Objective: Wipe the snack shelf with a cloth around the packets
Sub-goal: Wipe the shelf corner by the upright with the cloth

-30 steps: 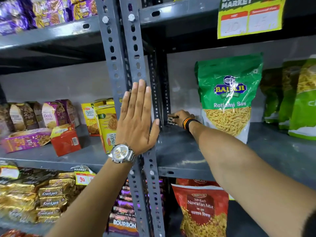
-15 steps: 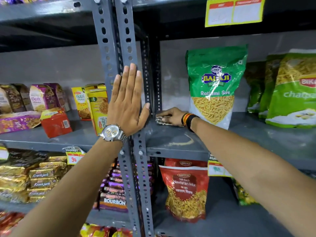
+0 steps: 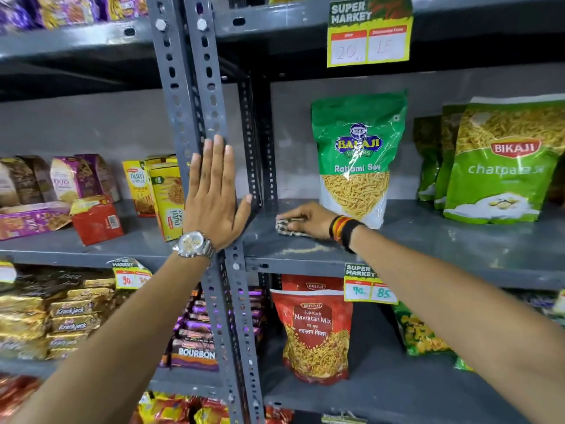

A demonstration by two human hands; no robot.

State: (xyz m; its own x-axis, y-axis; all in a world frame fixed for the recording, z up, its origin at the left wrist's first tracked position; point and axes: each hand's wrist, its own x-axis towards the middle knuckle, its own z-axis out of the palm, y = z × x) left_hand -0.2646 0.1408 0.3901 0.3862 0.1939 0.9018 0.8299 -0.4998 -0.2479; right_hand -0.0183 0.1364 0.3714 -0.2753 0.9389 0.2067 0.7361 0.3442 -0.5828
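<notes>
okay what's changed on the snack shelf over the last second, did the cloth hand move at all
The right hand drew the cloth out from the back corner by the upright, toward the shelf front, ending beside the Ratlami Sev packet. It kept hold of the cloth throughout. The left hand stayed flat against the upright, and no packet moved.

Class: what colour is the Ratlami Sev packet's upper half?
Green, on the Ratlami Sev packet; clearest in the head view.
</notes>
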